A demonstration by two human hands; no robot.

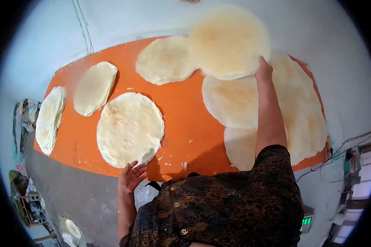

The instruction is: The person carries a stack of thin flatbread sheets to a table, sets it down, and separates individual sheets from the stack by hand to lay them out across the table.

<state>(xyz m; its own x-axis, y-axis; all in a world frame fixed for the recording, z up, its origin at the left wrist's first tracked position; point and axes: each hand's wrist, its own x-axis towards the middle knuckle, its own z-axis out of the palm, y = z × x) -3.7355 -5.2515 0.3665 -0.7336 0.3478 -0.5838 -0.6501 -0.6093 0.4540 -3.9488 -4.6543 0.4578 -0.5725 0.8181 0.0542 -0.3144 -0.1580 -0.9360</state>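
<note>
My right hand [264,68] grips the near right edge of a large round flatbread [228,41], which is blurred by motion above the far side of the orange table [179,119]. Below it lie more overlapping flatbreads [231,101], spread over the table's right part. Palm up, my left hand [132,176] has its fingers apart and holds nothing. It is at the near edge of a stack of pale flatbreads [130,129]; whether the fingertips touch the stack I cannot tell.
Two more flatbread stacks stand on the left, one [95,87] farther in and one [50,120] at the table's left edge. Another stack [166,59] is at the back, by the pale wall [123,20]. A device with a green display [306,221] stands at lower right; cables [338,152] hang nearby.
</note>
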